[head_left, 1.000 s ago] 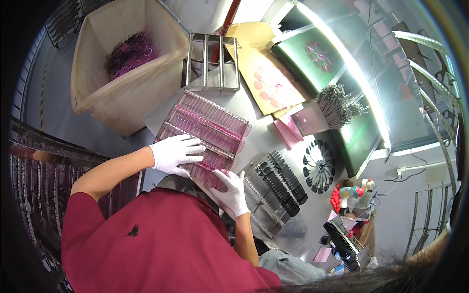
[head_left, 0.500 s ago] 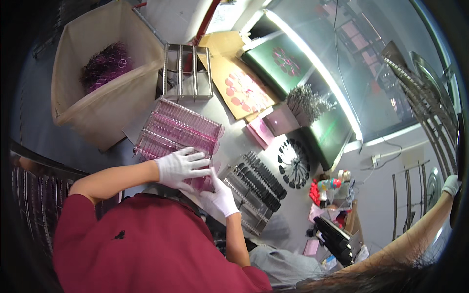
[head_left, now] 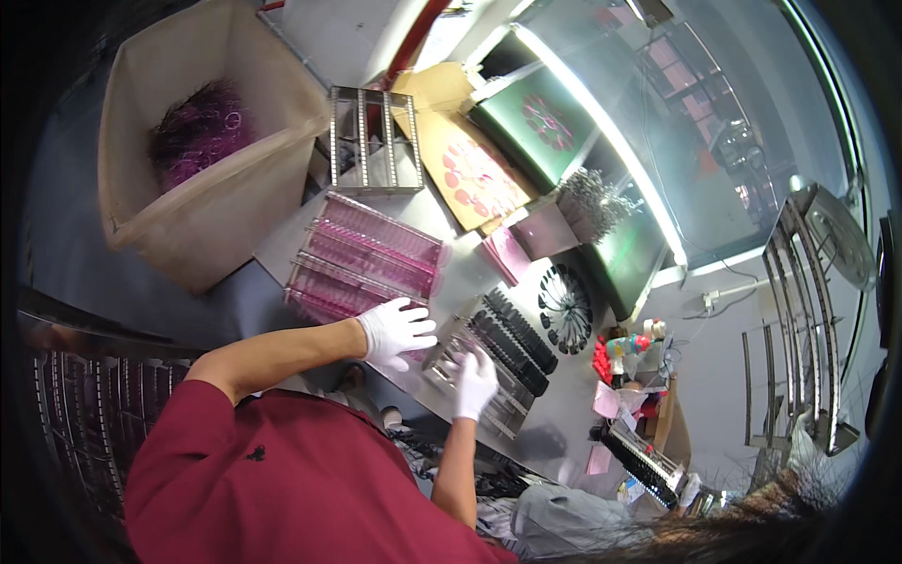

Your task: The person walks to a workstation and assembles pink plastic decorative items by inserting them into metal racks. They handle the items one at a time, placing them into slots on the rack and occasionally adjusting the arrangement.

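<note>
Above the right end of a metal rack filled with rows of translucent pink pieces (head_left: pixel 362 249), my white-gloved left hand (head_left: pixel 396 333) is open, its fingers stretched out. To its right, my white-gloved right hand (head_left: pixel 476 383) hovers over the near part of a second metal rack (head_left: pixel 446 367). Its fingers are drawn together and blurred, with a pinkish smear at the tips; what they hold cannot be made out. Rows of black pieces (head_left: pixel 512 343) fill the far part of that second rack.
A deep beige bin (head_left: pixel 216 216) holding a purple tangle stands back left. Behind the pink rack is a metal frame (head_left: pixel 376 141). Black pieces lie in a ring (head_left: pixel 566 310) on the table. Near the right corner are bottles (head_left: pixel 628 346) and a co-worker's grey clothing (head_left: pixel 568 517).
My right hand has moved away from the pink rack to the second rack. My left hand has shifted slightly right. The co-worker's raised arm at the far right has come down.
</note>
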`<state>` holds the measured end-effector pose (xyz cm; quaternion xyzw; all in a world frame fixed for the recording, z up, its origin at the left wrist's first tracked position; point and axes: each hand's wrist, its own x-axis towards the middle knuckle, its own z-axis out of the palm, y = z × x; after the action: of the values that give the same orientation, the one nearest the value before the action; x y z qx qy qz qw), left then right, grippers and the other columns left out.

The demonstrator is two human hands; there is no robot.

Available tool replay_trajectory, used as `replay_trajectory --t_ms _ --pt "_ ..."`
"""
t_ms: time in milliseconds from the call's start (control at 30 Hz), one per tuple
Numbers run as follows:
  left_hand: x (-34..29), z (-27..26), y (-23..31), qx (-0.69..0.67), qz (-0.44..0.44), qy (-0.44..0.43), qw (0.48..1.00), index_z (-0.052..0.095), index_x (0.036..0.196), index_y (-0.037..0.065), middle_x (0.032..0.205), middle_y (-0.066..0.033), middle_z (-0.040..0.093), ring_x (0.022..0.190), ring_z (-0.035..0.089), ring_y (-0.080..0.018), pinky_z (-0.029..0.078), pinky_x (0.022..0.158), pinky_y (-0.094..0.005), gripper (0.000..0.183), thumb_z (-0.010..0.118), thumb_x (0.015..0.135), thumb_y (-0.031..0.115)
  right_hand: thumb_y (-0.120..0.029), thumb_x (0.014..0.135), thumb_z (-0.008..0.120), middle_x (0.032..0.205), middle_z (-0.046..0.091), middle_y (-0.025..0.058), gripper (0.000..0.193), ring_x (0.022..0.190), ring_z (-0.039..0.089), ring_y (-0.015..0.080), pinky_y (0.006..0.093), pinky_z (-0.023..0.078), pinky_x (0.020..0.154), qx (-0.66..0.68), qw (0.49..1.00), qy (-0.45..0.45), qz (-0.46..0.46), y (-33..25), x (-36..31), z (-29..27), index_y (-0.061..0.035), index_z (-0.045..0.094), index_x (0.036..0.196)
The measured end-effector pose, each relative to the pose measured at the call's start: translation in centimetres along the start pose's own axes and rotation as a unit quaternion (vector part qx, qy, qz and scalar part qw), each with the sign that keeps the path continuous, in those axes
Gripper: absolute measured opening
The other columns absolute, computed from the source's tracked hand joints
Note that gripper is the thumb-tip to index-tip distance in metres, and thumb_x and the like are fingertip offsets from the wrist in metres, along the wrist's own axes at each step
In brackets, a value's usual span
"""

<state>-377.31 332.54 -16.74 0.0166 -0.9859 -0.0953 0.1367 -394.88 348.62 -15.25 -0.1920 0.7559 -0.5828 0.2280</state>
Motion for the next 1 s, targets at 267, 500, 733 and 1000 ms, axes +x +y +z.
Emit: replay_trajectory --t_ms 267,500,733,1000 --pt "-2.4 1.1 3.4 -0.02 -0.054 0.094 0.994 0.064 0.138 0.008 0.137 -0.0147 0.062 0.143 0.05 -0.0325 0.035 0.122 -0.0538 0.062 0.075 0.088 0.041 -0.022 0.107 0.067 0.073 0.064 0.0017 0.023 0.049 0.05 0.0072 0.0238 0.039 0.046 0.175 0.966 -0.163 0.099 -3.5 -6.6 3.4 0.0001 0.069 0.104" --pt "-15.0 1.7 8.7 -0.185 -0.152 0.232 0.943 0.073 0.093 0.005 0.105 -0.0107 0.075 0.101 0.071 -0.0311 0.056 0.09 -0.0449 0.022 0.066 0.095 0.025 -0.025 0.105 0.069 0.059 0.064 0.0045 0.039 0.046 0.062 0.0115 0.0282 0.047 0.043 -0.114 0.95 -0.289 -0.014 -8.7 -10.0 15.8 -0.0028 0.062 0.074" --pt "-24.0 2.3 9.2 -0.189 -0.471 0.229 0.831 0.08 0.095 0.007 0.103 -0.0126 0.079 0.098 0.075 -0.0342 0.059 0.089 -0.0458 0.022 0.065 0.097 0.025 -0.03 0.103 0.059 0.055 0.067 0.0123 0.048 0.043 0.066 0.021 0.0362 0.056 0.051 -0.28 0.885 -0.364 -0.074 -6.9 -7.0 21.4 0.0021 0.066 0.068" --pt "-25.6 3.0 7.9 -0.191 -0.491 0.23 0.818 0.08 0.096 0.007 0.101 -0.0134 0.079 0.097 0.075 -0.0347 0.06 0.088 -0.0464 0.021 0.068 0.096 0.025 -0.031 0.103 0.054 0.06 0.07 0.013 0.046 0.048 0.07 0.0236 0.0378 0.059 0.058 -0.323 0.865 -0.365 -0.118 -7.0 -8.0 21.8 0.0008 0.07 0.074"
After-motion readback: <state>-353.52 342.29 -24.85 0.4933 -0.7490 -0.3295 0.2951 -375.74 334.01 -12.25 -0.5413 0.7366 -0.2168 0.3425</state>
